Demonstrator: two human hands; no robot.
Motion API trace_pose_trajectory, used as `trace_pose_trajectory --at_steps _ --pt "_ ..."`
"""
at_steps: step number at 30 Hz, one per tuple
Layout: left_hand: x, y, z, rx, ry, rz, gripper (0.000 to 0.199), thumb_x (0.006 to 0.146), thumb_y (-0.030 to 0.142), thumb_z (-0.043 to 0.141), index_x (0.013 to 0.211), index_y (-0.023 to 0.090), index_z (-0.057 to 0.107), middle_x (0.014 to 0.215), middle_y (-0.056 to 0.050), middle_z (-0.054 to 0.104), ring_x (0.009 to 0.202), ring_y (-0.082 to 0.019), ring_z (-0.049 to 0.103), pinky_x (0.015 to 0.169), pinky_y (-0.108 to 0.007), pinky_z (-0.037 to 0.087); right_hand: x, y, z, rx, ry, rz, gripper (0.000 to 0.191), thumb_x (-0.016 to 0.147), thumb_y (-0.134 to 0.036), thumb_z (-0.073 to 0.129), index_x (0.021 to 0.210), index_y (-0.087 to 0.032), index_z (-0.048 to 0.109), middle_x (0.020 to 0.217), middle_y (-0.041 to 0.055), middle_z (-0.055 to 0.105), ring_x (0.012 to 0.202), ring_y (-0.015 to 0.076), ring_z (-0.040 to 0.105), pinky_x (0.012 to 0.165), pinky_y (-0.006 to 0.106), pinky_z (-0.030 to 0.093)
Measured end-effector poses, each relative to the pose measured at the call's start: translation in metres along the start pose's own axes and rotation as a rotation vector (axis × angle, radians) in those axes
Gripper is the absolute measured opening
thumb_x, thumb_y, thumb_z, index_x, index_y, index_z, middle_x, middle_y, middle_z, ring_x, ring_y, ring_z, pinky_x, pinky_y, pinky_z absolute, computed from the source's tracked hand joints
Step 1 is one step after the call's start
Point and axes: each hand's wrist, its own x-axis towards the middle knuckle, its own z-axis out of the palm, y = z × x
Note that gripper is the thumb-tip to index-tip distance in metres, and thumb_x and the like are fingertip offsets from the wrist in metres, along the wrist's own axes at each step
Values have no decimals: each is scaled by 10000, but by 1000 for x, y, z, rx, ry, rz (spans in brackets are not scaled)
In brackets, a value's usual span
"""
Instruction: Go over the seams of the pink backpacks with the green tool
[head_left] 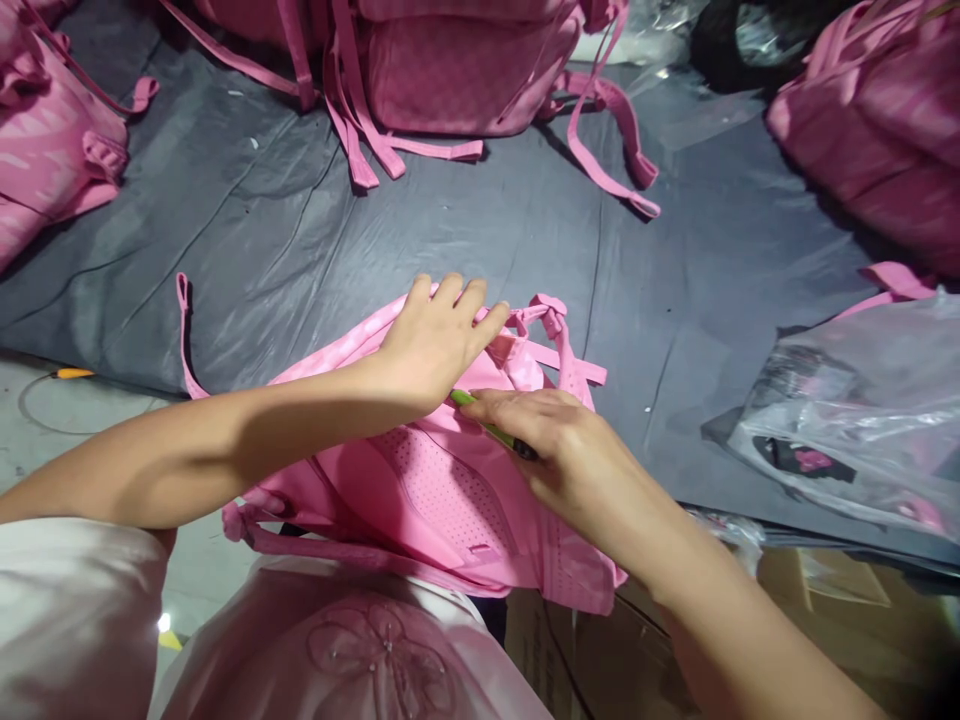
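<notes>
A pink backpack (352, 480) lies at the table's near edge against my body, its dotted mesh back panel (450, 490) facing up. Across its far edge my left hand (435, 335) holds the fabric, knuckles up and fingertips bent over the rim. My right hand (544, 430) is closed around a slim green tool with a black end (491, 428). The tool's green end points left, close beside my left wrist, over the pink fabric. Its working tip and exact kind are hidden. A strap with a buckle (553, 318) sits just right of my left hand.
More pink backpacks stand along the far side: one at centre (465, 80), one left (52, 150), one right (877, 130). A clear plastic bag (862, 410) lies on the right of the dark-covered table (675, 270). Cardboard boxes (840, 610) sit below the edge.
</notes>
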Motion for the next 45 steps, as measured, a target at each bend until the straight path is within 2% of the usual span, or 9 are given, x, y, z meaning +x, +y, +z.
trace_pose_trajectory --at_steps 13,18,21,25,28,33,35,39,45 --pt "-1 -4 -1 37 18 33 660 948 211 546 1561 175 305 1562 -187 380 1351 -365 436 1051 -495 405 -3 -6 0 -141 -20 100 400 800 52 534 1050 -179 744 1031 49 785 832 229 752 701 308 525" --pt "-7 -21 -22 23 -228 9 1055 803 235 750 1617 312 83 1689 -159 80 1426 -388 343 1027 -463 467 -17 -7 2 -107 -20 131 465 808 26 507 1160 -190 721 1060 41 781 861 233 754 739 342 555" --pt "-16 -27 -29 40 -283 -54 1192 760 216 783 1612 351 -40 1693 -168 6 1377 -404 397 962 -450 526 -17 -9 20 44 119 113 501 816 28 499 1224 -185 696 1132 49 763 963 230 738 836 367 566" --pt "-32 -23 -23 77 -234 -102 1231 770 213 782 1602 331 -118 1691 -184 -55 1366 -412 396 954 -468 548 -4 -15 62 297 408 48 306 900 -72 585 1165 -158 712 1138 79 759 1020 220 729 905 363 577" --pt "-50 -21 -14 103 -186 -214 1183 796 195 763 1602 362 -87 1690 -176 -92 1362 -410 396 886 -458 579 4 -19 85 420 439 27 304 935 -103 576 1208 -161 694 1207 91 735 1104 208 708 973 351 572" --pt "-83 -33 4 87 -99 -397 1198 798 287 780 1608 293 -102 1650 -248 115 1261 -387 516 844 -444 586 14 -25 99 366 434 -67 311 964 -129 526 1219 -180 696 1207 86 734 1092 234 713 948 401 585" --pt "-91 -42 9 67 -114 -380 1113 842 294 724 1612 257 -78 1607 -252 216 1224 -356 564 855 -415 575 19 -26 103 359 440 -90 304 952 -123 534 1201 -162 703 1171 88 748 1043 242 727 906 401 596" --pt "-93 -57 11 18 -164 -299 1023 856 213 644 1612 241 -44 1587 -231 249 1205 -282 603 899 -334 535 23 -29 105 340 384 -53 302 938 -164 571 1208 -184 705 1149 73 755 1002 247 733 893 409 595" --pt "-82 -66 -9 -69 -429 -351 1142 788 152 647 1592 339 -143 1577 -202 264 931 -203 688 733 -287 535 22 -34 105 326 387 -57 320 937 -159 563 1224 -184 702 1156 72 753 1002 250 733 889 413 598"
